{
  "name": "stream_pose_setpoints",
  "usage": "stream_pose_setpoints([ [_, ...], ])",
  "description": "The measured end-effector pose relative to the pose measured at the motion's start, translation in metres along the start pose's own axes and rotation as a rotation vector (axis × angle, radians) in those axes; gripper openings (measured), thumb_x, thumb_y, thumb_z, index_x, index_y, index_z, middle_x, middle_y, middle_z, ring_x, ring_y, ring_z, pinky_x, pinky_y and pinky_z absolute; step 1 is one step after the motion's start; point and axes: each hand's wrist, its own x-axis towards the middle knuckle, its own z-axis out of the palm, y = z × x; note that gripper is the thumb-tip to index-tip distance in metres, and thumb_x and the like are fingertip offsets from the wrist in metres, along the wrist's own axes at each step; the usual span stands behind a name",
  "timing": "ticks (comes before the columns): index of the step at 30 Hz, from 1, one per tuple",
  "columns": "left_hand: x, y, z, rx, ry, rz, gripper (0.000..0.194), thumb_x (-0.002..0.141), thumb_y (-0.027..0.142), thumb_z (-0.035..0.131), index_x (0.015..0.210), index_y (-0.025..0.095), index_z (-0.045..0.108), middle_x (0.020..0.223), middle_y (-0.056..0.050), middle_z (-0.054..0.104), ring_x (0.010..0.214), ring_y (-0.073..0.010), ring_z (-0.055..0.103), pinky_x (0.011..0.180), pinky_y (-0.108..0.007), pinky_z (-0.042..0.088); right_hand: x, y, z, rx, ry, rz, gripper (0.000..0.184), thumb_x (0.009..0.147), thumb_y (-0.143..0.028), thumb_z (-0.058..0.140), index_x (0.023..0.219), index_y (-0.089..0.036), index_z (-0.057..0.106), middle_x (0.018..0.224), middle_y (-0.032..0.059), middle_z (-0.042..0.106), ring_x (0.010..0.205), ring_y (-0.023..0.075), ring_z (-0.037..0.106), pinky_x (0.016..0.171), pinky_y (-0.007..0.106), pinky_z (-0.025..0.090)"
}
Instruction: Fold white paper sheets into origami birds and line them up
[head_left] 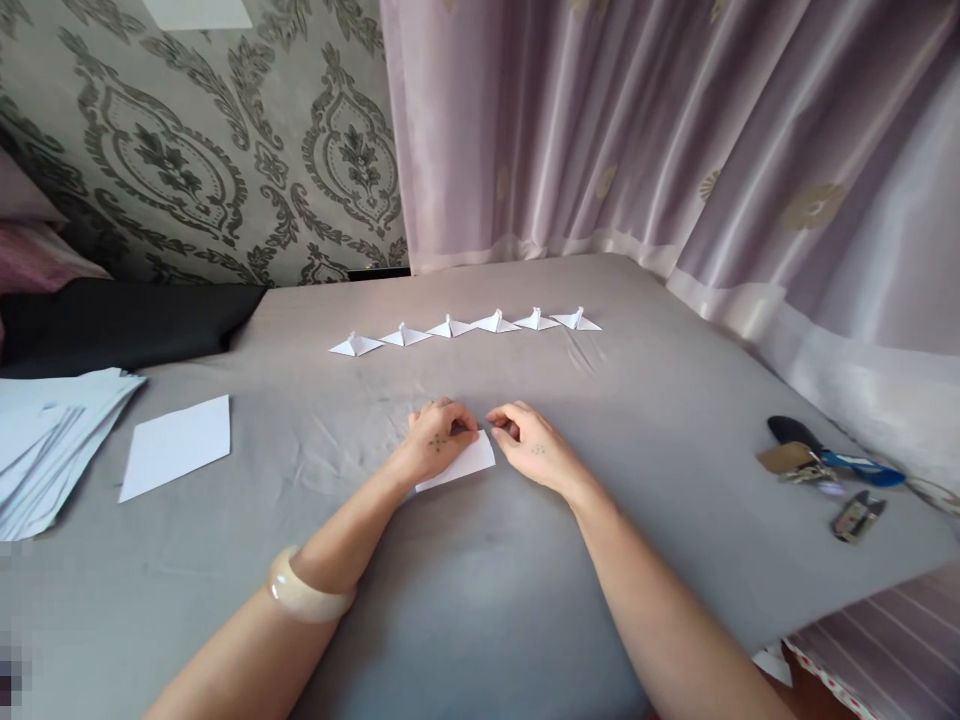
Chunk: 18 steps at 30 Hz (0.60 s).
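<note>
A folded piece of white paper (461,466) lies on the grey cloth in front of me. My left hand (439,436) is closed over its upper left part, thumb on top and the other fingers curled, so that part is hidden. At the paper's upper right corner is my right hand (534,446), its fingers curled in towards the thumb. Whether those fingertips hold anything is hidden. Beyond both hands, several small folded white paper figures (450,327) stand in a row, each with flat pointed sides and an upright middle.
A single white sheet (178,447) lies to the left, beside a stack of papers (52,440). Behind the stack is a black cloth (135,318). At right lie keys (806,472), a dark blue-handled item (862,467) and a small metal clipper-like tool (858,517). Curtains (570,130) border the far side.
</note>
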Motion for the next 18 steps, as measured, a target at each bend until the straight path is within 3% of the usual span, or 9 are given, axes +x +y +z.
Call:
stream_pose_setpoints([
  [4,-0.004,0.006,-0.004,-0.153,-0.064,-0.032,0.014,0.077,0.027,0.055,0.075,0.018,0.064,0.061,0.002,0.059,0.06,-0.0127,0.052,0.065,-0.027,0.041,-0.002,-0.006,-0.003,0.01,-0.022,-0.002,0.017,0.084,-0.025,0.053,0.094,-0.023,0.067,0.096,0.0024,0.064,0.078,0.0124,0.058,0.07,0.025,0.045],
  [7,-0.006,0.01,-0.007,-0.183,-0.081,-0.039,0.017,0.078,0.03,0.055,0.078,0.018,0.067,0.059,0.003,0.058,0.058,-0.0121,0.051,0.061,-0.025,0.039,-0.004,-0.01,-0.004,0.02,-0.038,-0.003,0.015,0.083,-0.028,0.055,0.087,-0.023,0.068,0.088,0.0013,0.066,0.074,0.0128,0.057,0.064,0.024,0.043],
  [18,-0.006,0.01,-0.008,-0.031,-0.102,0.029,0.022,0.081,0.026,0.049,0.076,0.021,0.07,0.07,0.002,0.065,0.068,-0.0142,0.056,0.082,-0.033,0.04,-0.002,-0.012,-0.003,0.057,0.004,0.003,0.011,0.079,-0.027,0.056,0.08,-0.022,0.065,0.074,-0.0011,0.065,0.068,0.0127,0.056,0.063,0.024,0.041],
])
